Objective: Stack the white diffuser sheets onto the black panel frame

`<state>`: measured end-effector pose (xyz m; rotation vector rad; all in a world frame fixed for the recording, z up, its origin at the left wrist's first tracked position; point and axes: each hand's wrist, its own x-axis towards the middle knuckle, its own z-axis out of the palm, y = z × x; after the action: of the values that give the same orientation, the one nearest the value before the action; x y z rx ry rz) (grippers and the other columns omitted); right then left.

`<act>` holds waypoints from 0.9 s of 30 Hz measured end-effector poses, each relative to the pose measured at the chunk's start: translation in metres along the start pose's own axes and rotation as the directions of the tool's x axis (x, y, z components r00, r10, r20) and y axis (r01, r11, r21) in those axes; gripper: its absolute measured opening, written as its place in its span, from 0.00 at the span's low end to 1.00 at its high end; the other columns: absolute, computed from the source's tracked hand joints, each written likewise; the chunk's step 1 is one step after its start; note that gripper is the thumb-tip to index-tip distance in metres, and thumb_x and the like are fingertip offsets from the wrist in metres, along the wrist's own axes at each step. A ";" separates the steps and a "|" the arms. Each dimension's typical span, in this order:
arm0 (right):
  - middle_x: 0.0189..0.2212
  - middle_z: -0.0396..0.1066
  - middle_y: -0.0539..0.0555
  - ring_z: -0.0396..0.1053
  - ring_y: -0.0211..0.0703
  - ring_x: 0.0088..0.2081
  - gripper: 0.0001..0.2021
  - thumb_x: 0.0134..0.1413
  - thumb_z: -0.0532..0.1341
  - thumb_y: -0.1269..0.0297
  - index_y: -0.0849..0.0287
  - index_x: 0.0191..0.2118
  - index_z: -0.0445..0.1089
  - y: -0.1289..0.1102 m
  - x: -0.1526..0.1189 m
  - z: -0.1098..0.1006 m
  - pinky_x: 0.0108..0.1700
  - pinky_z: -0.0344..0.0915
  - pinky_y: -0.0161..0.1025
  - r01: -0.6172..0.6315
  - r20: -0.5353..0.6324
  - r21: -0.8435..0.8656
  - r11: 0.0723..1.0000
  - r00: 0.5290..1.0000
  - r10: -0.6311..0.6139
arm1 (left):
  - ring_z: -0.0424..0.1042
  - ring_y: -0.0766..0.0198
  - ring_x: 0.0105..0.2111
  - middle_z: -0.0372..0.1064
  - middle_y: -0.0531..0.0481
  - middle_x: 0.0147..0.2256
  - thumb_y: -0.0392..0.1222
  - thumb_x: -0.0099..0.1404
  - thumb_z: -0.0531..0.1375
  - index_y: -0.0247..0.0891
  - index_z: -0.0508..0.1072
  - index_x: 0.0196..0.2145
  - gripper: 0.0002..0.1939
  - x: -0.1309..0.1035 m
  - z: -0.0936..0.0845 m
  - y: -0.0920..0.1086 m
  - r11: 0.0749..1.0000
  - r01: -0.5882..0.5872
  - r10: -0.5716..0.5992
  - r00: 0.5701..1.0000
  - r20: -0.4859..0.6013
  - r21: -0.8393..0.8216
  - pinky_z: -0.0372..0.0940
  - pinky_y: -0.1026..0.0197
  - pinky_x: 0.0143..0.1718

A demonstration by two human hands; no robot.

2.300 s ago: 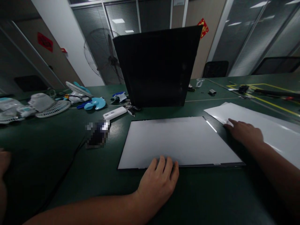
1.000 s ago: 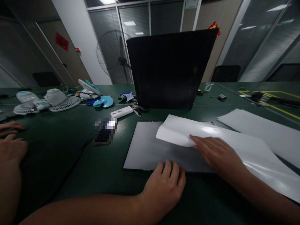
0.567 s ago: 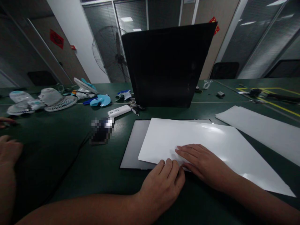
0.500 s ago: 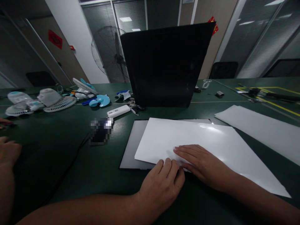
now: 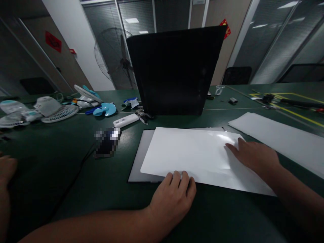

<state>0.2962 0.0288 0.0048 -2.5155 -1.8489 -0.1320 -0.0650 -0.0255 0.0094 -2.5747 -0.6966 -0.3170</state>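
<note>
A white sheet point(image 5: 182, 152) lies over a flat grey panel point(image 5: 143, 158) with a dark edge, whose left part shows. My left hand point(image 5: 174, 195) rests at the sheet's near edge, its bent fingers close together on that edge. Farther right, my right hand point(image 5: 255, 155) is on the right part of the sheet, thumb stretched out to the left and apart from the index finger; its other fingers are mostly hidden. Whether it pinches the sheet's far edge is unclear.
Behind the sheet stands a large black panel point(image 5: 177, 71). More white sheets point(image 5: 283, 138) lie at the right. On the left are a white power bank point(image 5: 126, 120), a phone with a cable, fan parts point(image 5: 60, 113) and another person's hand point(image 5: 6, 168).
My right hand has moved right and away from my left hand, along the sheet. The sheet's right part has shifted and lies differently. My left hand stays at the near edge.
</note>
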 end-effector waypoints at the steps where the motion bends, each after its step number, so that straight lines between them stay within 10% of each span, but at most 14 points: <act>1: 0.46 0.77 0.72 0.77 0.67 0.45 0.41 0.68 0.39 0.34 0.65 0.55 0.74 0.005 0.004 0.000 0.43 0.74 0.66 -0.021 0.036 -0.003 1.000 0.999 0.021 | 0.77 0.53 0.46 0.76 0.41 0.52 0.37 0.78 0.51 0.34 0.71 0.60 0.18 0.000 0.000 0.000 1.000 -0.003 0.003 1.000 0.004 -0.003 0.71 0.52 0.44; 7: 0.63 0.68 0.70 0.69 0.68 0.60 0.44 0.67 0.41 0.34 0.65 0.71 0.61 0.006 0.020 0.007 0.59 0.67 0.66 0.014 0.001 0.098 0.995 1.000 -0.015 | 0.77 0.54 0.45 0.76 0.41 0.52 0.37 0.77 0.52 0.34 0.71 0.60 0.18 0.000 -0.002 -0.001 1.000 -0.010 0.010 1.000 0.013 -0.019 0.71 0.54 0.43; 27: 0.66 0.65 0.69 0.68 0.66 0.62 0.41 0.68 0.44 0.36 0.66 0.69 0.64 -0.004 0.018 0.020 0.62 0.66 0.63 0.142 -0.060 0.089 0.986 0.989 -0.137 | 0.76 0.47 0.52 0.74 0.40 0.56 0.40 0.77 0.55 0.38 0.71 0.61 0.18 -0.003 0.009 0.002 0.999 0.030 -0.029 0.998 -0.050 0.019 0.70 0.44 0.51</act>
<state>0.2985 0.0484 -0.0134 -2.2991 -1.9612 -0.1109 -0.0658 -0.0244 -0.0002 -2.5311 -0.7165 -0.3811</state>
